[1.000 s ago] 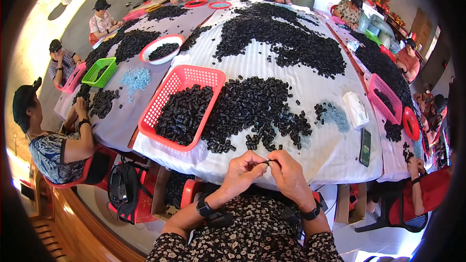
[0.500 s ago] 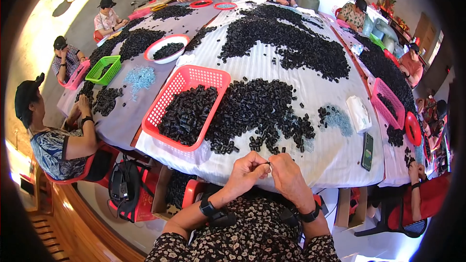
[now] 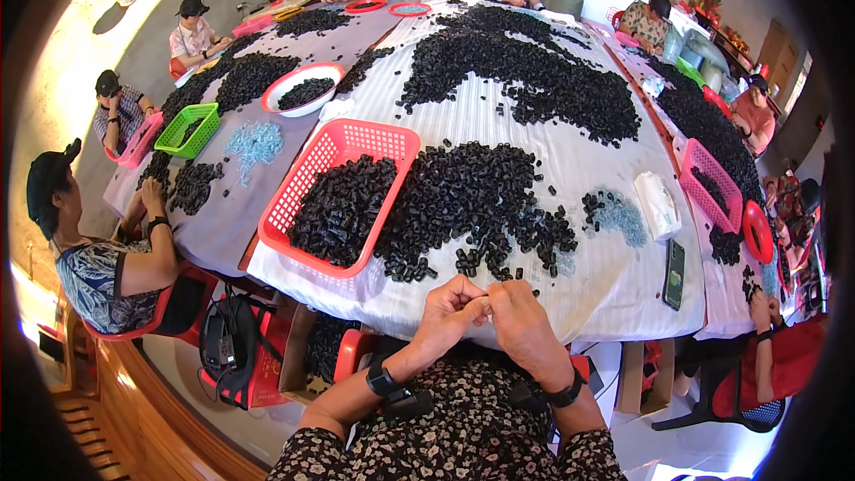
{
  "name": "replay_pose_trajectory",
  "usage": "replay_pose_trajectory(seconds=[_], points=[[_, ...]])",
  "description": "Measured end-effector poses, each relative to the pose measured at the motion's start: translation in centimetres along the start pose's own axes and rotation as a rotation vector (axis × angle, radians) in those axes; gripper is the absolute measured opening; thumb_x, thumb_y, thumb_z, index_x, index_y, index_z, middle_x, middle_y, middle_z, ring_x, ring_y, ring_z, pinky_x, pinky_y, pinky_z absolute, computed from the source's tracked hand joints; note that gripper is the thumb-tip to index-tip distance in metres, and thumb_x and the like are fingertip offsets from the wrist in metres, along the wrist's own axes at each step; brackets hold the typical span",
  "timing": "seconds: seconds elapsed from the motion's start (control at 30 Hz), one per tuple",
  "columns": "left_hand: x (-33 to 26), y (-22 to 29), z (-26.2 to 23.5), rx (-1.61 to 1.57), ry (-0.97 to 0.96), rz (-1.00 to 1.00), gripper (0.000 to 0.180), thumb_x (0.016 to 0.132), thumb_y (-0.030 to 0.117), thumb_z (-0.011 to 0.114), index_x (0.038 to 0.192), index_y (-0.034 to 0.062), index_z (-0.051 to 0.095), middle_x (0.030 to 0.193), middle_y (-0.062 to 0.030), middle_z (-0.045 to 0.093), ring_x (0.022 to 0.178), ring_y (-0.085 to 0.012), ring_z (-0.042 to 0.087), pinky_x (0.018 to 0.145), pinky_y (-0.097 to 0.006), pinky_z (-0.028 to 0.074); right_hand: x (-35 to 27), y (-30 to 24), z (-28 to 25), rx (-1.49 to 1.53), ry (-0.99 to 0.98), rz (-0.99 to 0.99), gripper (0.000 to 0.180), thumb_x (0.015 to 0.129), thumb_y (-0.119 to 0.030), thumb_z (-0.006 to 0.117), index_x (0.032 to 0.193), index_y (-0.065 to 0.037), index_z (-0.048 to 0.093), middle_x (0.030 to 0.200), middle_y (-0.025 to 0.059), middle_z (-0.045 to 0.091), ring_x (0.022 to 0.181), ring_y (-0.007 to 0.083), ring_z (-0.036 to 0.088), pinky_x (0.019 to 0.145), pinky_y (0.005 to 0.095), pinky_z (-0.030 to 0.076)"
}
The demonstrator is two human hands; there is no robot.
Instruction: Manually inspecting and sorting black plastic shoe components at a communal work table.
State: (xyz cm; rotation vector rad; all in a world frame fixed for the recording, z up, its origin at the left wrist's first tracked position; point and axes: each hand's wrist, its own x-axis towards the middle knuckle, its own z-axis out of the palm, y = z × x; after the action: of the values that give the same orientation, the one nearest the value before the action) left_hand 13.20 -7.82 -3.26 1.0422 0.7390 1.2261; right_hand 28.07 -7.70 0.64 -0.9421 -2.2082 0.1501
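My left hand (image 3: 452, 310) and my right hand (image 3: 529, 325) meet fingertip to fingertip at the near table edge. Both are closed in a pinch, and what lies between the fingers is too small and covered to make out. Just beyond them spreads a heap of small black tubular pieces (image 3: 472, 200). To its left a red-rimmed plastic basket (image 3: 406, 144) holds more of these black pieces. A pile of thin, clear bluish bits (image 3: 621, 218) lies to the right, with a few black pieces beside it.
A white packet (image 3: 657, 205) and a dark phone (image 3: 675, 276) lie at the right. Larger black heaps (image 3: 534, 80) cover the far table. A green basket (image 3: 190, 130) and a white basin (image 3: 304, 89) stand left. Several people sit around the table, one (image 3: 107, 258) close at my left.
My hands have stayed together with slight finger shifts. The small dark piece that showed between my fingertips before is now hidden. The view has tilted a little.
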Motion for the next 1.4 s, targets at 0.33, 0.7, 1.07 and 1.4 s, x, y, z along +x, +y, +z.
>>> replay_pose_trajectory(seconds=[0.33,0.7,1.07,1.4], points=[[-0.2,0.1,0.1,0.074,0.128,0.031,0.01,0.084,-0.001,0.06,0.076,0.0022,0.055,0.071,0.0001,0.06,0.063,-0.0021,0.051,0.054,-0.018,0.042,-0.4,-0.6,1.6,-0.228,0.044,-0.067,0.042,0.064,-0.007,0.062,0.102,0.004,0.05,0.071,0.008,0.045,0.066,0.0215,0.046,0.059,0.0304,0.041],[-0.6,-1.0,1.5,0.105,0.206,0.064,0.012,0.083,-0.003,0.058,0.074,0.0032,0.054,0.068,0.0014,0.056,0.058,-0.0016,0.048,0.048,-0.017,0.038,-0.8,-0.7,2.9,-0.253,0.156,-0.001,0.033,0.061,-0.005,0.06,0.092,0.002,0.053,0.067,0.0065,0.046,0.063,0.0204,0.046,0.054,0.0301,0.039],[0.0,-0.1,0.1,0.148,0.09,0.026,0.007,0.084,-0.004,0.057,0.082,0.0025,0.055,0.071,0.0015,0.058,0.062,-0.002,0.051,0.055,-0.017,0.042,-0.6,0.2,2.3,-0.057,0.164,0.008,0.036,0.065,-0.004,0.061,0.1,0.003,0.052,0.072,0.0096,0.051,0.066,0.0249,0.051,0.056,0.0335,0.042],[2.8,4.7,-6.9,0.397,0.437,0.425,0.016,0.087,-0.002,0.055,0.102,-0.0008,0.06,0.082,-0.0014,0.059,0.071,-0.0074,0.056,0.065,-0.021,0.048,-2.7,9.7,-3.4,-0.064,-0.067,0.407,0.006,0.079,-0.01,0.057,0.08,-0.004,0.059,0.08,0.0102,0.059,0.076,0.0276,0.058,0.067,0.036,0.046]])
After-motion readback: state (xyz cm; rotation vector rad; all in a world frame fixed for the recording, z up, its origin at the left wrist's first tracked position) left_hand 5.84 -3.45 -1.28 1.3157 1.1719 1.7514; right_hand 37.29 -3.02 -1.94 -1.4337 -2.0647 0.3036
